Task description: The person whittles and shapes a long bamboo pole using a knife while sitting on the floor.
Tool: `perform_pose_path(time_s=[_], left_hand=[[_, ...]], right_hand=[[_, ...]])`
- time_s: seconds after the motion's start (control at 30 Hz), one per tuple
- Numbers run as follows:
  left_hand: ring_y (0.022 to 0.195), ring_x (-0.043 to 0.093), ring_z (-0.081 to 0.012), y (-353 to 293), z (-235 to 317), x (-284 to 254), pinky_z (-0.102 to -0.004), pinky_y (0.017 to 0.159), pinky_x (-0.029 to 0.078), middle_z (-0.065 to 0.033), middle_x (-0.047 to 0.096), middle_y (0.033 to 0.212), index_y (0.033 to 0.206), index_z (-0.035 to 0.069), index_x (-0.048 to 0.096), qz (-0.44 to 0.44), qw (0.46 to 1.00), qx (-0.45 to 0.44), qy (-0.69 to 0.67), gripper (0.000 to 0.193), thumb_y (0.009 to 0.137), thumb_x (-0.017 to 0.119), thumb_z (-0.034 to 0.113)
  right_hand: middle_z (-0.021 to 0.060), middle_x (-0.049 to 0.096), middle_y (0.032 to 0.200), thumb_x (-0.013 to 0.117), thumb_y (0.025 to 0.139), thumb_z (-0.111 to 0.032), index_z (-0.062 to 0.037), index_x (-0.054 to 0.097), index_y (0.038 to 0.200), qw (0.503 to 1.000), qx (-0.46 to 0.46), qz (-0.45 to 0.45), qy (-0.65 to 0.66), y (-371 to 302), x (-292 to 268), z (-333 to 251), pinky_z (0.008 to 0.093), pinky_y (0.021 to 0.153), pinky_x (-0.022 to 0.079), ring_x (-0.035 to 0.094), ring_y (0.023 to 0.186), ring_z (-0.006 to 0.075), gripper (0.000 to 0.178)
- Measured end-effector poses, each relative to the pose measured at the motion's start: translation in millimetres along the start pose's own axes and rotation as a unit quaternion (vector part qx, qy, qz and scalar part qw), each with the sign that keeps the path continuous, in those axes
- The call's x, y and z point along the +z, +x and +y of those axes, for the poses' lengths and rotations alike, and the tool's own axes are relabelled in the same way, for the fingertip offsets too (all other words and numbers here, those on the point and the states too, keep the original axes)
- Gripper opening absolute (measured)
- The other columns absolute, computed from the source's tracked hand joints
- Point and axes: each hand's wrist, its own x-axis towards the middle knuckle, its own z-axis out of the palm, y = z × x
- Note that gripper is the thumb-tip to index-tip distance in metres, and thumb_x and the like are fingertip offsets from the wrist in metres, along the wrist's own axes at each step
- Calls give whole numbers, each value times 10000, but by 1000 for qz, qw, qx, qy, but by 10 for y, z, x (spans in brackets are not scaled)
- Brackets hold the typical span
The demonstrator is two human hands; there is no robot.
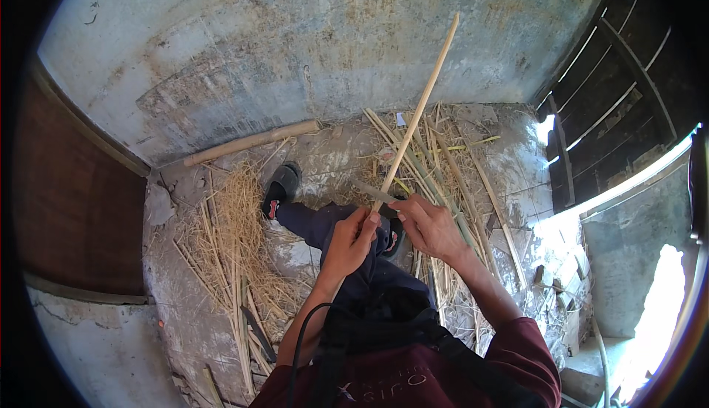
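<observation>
At centre frame, the left hand (348, 240) is gripping a long bamboo stick (418, 109) pointing toward one o'clock, while the right hand (430, 225) is pressing a blade (375, 192) against it. Shavings (235, 245) are piling at nine o'clock; unworked strips (443, 158) are lying beyond, so the job looks only partly done.

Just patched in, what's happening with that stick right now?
A seated person holds a long thin bamboo strip pointing up toward the concrete wall. The left hand grips its lower end; the right hand holds a blade against the strip near that end. Fine shavings lie piled on the floor at the left, more split strips at the right, and a thick bamboo pole lies along the wall.
</observation>
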Motion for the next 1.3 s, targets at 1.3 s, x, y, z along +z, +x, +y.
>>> perform_pose_path(time_s=[1.3], left_hand=[[578, 457, -42, 5, -43, -24, -263, 532, 367, 25, 502, 673, 1022, 30, 605, -2, 996, 42, 75, 306, 1188, 518, 271]], right_hand=[[30, 574, 908, 710, 941, -190, -279, 629, 1557, 933, -220, -121, -258, 280, -280, 317, 315, 437, 508, 610, 544, 125, 628]])
